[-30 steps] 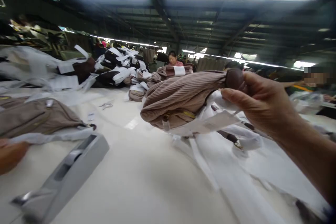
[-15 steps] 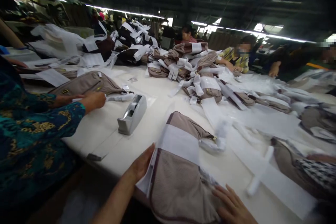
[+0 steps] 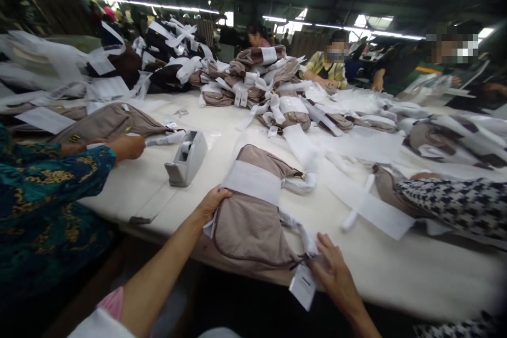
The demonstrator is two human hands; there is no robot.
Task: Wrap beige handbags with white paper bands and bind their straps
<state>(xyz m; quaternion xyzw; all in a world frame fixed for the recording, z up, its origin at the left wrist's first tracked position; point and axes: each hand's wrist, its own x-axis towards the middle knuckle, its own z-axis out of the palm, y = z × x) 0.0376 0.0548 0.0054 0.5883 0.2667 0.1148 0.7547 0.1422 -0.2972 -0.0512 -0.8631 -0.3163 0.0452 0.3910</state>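
Brown bag (image 3: 249,227): one, lying between the two hands, with one white band (image 3: 253,179) across it.
Left hand (image 3: 212,205): at the bag's left side; whether it pinches, I cannot tell.
Right hand (image 3: 335,264): fingers spread, at the strap end (image 3: 309,248).
Tag (image 3: 303,283): one, hanging past the near table edge.
Tape holder (image 3: 189,161): one, left of the bag, with white table top (image 3: 217,163) between them.

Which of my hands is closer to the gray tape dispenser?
Left. Your left hand is at the left side of the taupe bag, just right of the gray tape dispenser and nearer you; your right hand is farther off, across the bag, by its white tag.
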